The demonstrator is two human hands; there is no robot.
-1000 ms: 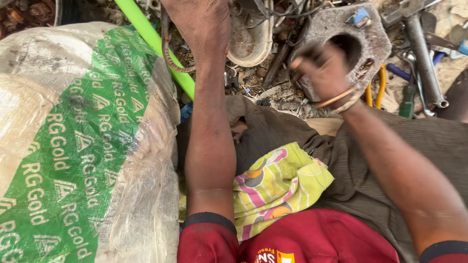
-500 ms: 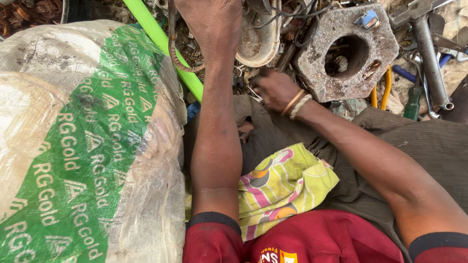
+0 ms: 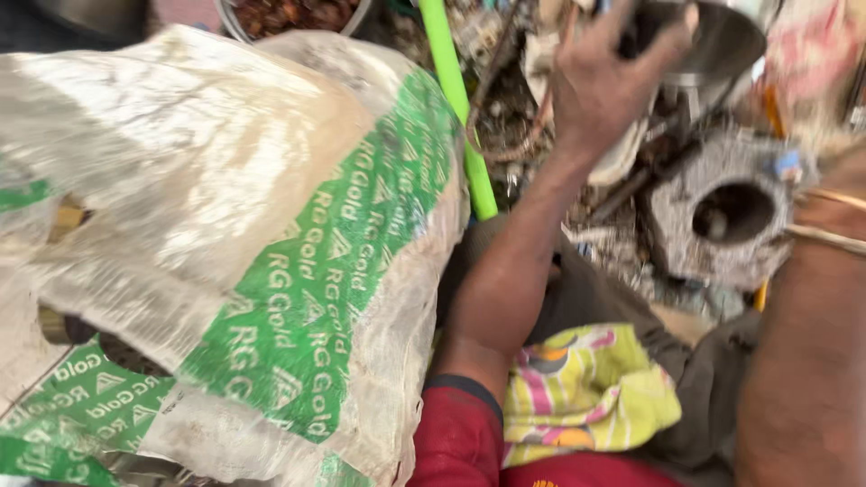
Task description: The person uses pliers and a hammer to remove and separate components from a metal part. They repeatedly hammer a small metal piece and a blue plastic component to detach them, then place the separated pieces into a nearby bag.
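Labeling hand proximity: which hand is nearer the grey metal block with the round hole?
Right. Its wrist sits beside the block; the left hand is up-left, at a metal bowl.

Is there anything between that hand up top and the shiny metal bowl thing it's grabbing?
Nothing visible. The left hand is already on the rim of the shiny grey metal bowl-shaped part, fingers curled over its edge. The picture is blurred, so the exact grip is unclear. The green plastic pipe lies off to the side, not between them.

a scrap yard: metal scrap pile, woven sack.
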